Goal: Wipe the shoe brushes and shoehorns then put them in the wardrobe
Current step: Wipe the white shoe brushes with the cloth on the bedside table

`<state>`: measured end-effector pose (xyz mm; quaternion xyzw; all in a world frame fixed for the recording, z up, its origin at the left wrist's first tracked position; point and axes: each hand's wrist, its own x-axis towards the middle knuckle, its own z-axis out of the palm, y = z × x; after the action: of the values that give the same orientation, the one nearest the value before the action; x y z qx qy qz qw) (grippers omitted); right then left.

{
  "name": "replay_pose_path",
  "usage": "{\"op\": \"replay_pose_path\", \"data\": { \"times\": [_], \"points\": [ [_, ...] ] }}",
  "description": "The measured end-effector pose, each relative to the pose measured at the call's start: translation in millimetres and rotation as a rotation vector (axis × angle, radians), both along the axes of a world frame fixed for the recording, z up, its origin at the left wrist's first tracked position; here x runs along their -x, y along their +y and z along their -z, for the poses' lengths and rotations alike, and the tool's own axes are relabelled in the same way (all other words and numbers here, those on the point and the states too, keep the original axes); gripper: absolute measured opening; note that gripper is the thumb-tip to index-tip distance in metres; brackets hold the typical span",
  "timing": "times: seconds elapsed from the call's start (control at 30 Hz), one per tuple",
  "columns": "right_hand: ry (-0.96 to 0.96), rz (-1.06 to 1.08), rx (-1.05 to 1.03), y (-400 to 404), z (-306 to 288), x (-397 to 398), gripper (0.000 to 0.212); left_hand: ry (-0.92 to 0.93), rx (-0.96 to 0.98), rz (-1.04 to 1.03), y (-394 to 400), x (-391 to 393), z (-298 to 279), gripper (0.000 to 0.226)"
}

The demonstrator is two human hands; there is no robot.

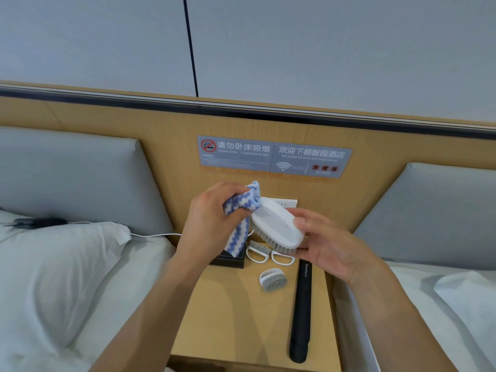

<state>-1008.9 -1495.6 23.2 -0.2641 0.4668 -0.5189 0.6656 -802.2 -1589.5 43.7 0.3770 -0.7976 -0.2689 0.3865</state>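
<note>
White oval plastic shoe brush with grey bristles sits pinched in the right hand, held above the wooden nightstand. Left hand grips a blue-and-white zigzag cloth against the brush's far end. Below lie three small white brushes and a long black shoehorn.

Your left hand and the hanging cloth cover most of the dark box at the back edge of the nightstand, so you cannot tell what it is. Your right hand hides the near end of the big brush and the top of one small brush below. The small print on the wall sign is too blurred to read, and both forearms run off the bottom edge.
</note>
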Motion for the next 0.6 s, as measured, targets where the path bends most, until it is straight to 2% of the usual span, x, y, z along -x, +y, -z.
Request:
{"op": "replay_pose_path", "data": {
  "times": [0.17, 0.3, 0.43, 0.6],
  "points": [
    [0.071, -0.059, 0.078, -5, -3, -8, 0.062, -0.079, 0.052, -0.058, 8, 13, -7, 0.030],
    [0.083, -0.045, 0.144, -6, -6, -7, 0.057, -0.168, 0.134, 0.034, 15, 22, -10, 0.036],
    [0.084, -0.010, 0.151, -4, -6, -3, 0.066, -0.231, 0.224, 0.087, 24, 24, -11, 0.041],
    [0.171, 0.016, 0.161, -4, -12, 4, 0.067, -0.321, 0.269, 0.215, 35, 19, -12, 0.043]
  ]
}}
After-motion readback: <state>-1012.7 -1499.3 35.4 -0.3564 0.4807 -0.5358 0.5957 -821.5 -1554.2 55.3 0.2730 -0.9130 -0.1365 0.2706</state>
